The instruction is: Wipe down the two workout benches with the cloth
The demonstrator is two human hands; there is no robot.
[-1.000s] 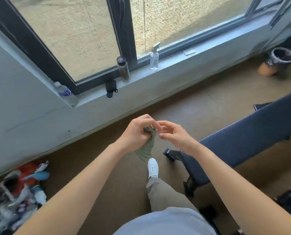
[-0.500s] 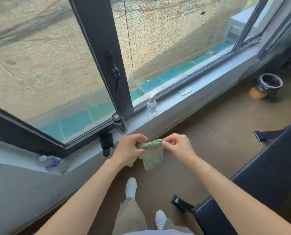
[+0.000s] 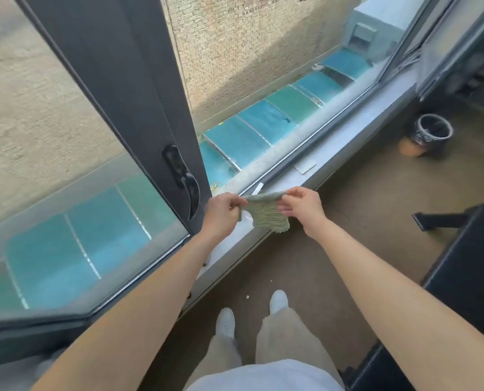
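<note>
Over the window sill (image 3: 356,142), the cloth (image 3: 266,217) is held out between both hands. Its top edge is pinched at one corner by the left hand (image 3: 222,213), thumb against curled fingers. The other corner is pinched by the right hand (image 3: 303,206), thumb and forefinger closed on the fabric while the remaining fingers are loosely bent. Neither hand is spread; both are closed on the green weave, and the rest hangs free below, touching nothing that can be made out.

The step in hand is judged to be an opening-out or folding of the cloth before any wiping is begun. To be done well, the edge should be drawn taut and even and the corners matched. A flat pad should then be formed, so that a broad clean face can be laid on the padding.

One workout bench (image 3: 466,266) is seen low on the right, dark, well apart from the hands and not yet touched. A second bench cannot be picked out with certainty. A turn to the right would be called for next, with the cloth gathered firmly in one hand.
</note>
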